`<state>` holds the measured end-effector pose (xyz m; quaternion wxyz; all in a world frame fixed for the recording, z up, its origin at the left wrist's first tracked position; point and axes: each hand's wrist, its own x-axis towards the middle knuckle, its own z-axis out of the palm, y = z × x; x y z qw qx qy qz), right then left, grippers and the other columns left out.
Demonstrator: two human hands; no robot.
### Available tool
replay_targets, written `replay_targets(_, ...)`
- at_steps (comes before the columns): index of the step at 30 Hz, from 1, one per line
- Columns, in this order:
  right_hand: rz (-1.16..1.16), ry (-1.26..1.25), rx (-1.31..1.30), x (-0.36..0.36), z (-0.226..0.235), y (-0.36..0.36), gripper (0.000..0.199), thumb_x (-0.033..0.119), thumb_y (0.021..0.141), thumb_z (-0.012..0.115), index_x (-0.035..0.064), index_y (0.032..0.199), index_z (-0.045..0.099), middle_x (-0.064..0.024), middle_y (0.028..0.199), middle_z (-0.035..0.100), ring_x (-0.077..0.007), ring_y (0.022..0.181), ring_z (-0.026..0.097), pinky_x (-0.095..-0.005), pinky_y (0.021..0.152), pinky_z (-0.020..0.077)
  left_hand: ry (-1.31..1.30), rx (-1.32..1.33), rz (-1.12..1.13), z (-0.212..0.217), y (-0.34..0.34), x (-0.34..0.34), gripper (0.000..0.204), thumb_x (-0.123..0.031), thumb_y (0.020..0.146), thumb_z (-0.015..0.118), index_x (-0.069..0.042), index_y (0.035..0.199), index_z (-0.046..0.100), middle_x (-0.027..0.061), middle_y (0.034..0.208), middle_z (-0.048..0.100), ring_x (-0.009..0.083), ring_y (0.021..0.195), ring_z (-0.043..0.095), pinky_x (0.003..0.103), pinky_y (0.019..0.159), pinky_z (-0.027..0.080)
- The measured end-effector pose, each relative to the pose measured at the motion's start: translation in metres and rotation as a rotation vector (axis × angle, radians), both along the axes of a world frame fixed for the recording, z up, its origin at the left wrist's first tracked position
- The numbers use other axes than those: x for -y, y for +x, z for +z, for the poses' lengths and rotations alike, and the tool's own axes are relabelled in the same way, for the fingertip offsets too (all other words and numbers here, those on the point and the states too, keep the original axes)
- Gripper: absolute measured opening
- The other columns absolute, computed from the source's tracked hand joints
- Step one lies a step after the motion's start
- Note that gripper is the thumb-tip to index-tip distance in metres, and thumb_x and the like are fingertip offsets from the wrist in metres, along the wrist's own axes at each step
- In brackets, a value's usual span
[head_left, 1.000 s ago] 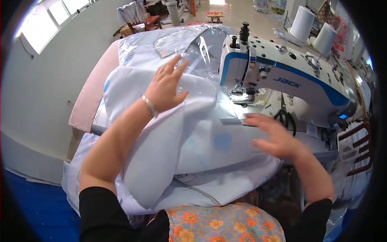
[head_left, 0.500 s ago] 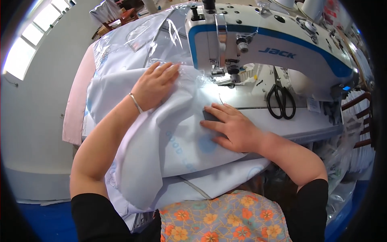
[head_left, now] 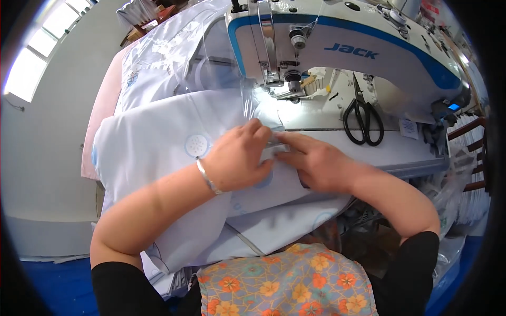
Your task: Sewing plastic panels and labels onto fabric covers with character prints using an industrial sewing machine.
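Note:
A pale blue-white cloth (head_left: 158, 142) with round printed marks lies over the sewing table, in front of a white and blue sewing machine (head_left: 342, 47). My left hand (head_left: 237, 158), with a silver bracelet on its wrist, lies on the cloth with its fingers curled at the cloth's edge. My right hand (head_left: 316, 160) lies flat beside it, fingers pointing left and touching the same edge. Both hands meet a short way in front of the lit needle and presser foot (head_left: 287, 89).
Black scissors (head_left: 363, 118) lie on the machine bed to the right of the needle. More pale cloth in clear plastic (head_left: 174, 42) is piled at the back left. A pink board edge (head_left: 100, 121) shows at the left. Bundled goods hang at the right.
My view has come closer to the machine. My left hand slid down and right, my right hand moved left, and the two now meet at the cloth's edge before the needle.

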<state>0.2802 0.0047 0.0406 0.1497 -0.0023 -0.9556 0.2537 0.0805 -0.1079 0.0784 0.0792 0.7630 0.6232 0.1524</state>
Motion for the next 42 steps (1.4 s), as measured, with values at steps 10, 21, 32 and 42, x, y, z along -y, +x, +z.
replay_targets(10, -0.01, 0.267, -0.116, 0.006, -0.018, 0.004, 0.041, 0.01, 0.075, 0.072, 0.008, 0.116, 0.07, -0.014, 0.12, 0.065, -0.0326, 0.098, 0.067, -0.0397, 0.079, 0.0579, -0.303, -0.286, 0.133, -0.009, 0.024, -0.014, 0.027, -0.011, 0.091, 0.053, 0.003, 0.111, 0.063, 0.0179, 0.115, 0.062, 0.033, 0.1, 0.067, 0.041, 0.085, 0.056)
replay_targets(21, -0.047, 0.298, -0.197, 0.002, -0.016, -0.014, 0.028, 0.012, 0.079, 0.065, 0.0083, 0.106, 0.071, -0.0107, 0.11, 0.068, -0.0289, 0.094, 0.068, -0.0385, 0.075, 0.0581, -0.231, -0.224, 0.118, -0.013, 0.011, -0.021, 0.034, -0.014, 0.092, 0.053, 0.006, 0.118, 0.059, 0.0197, 0.115, 0.06, 0.0309, 0.097, 0.067, 0.038, 0.085, 0.055)
replay_targets(32, -0.094, 0.266, -0.182, -0.013, -0.006, -0.028, 0.029, 0.007, 0.081, 0.064, 0.0065, 0.11, 0.069, -0.0134, 0.113, 0.066, -0.0314, 0.101, 0.065, -0.0391, 0.081, 0.0562, -0.248, -0.214, 0.066, -0.02, -0.013, -0.042, 0.033, -0.011, 0.089, 0.054, 0.004, 0.118, 0.059, 0.0169, 0.118, 0.06, 0.0295, 0.111, 0.061, 0.036, 0.094, 0.051)
replay_targets(42, -0.341, -0.081, 0.322, 0.037, 0.022, 0.016, 0.046, 0.019, 0.089, 0.067, 0.0075, 0.133, 0.056, -0.018, 0.098, 0.061, -0.0389, 0.085, 0.062, -0.0453, 0.076, 0.0521, -0.283, -0.417, 0.104, -0.019, 0.003, -0.054, 0.032, -0.009, 0.091, 0.053, -0.003, 0.121, 0.062, 0.0153, 0.112, 0.061, 0.0305, 0.103, 0.065, 0.038, 0.088, 0.054)
